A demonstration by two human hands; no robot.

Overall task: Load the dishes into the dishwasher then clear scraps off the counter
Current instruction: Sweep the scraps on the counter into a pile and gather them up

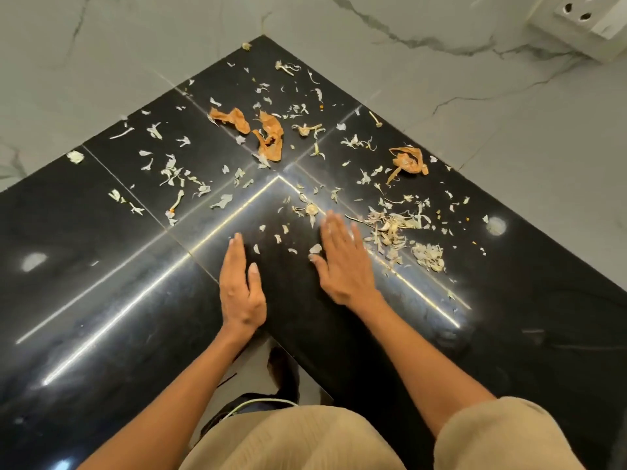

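Two flat hands on a black corner counter covered with scraps

The left hand [239,293] lies near the counter's [101,300] inner edge, fingers straight and together, holding nothing. The right hand [342,262] is blurred, fingers straight and slightly apart, just beside a heap of pale garlic skins [400,235]. Orange onion peels [268,134] lie further back, toward the marble wall [441,79] with its white socket [587,22].
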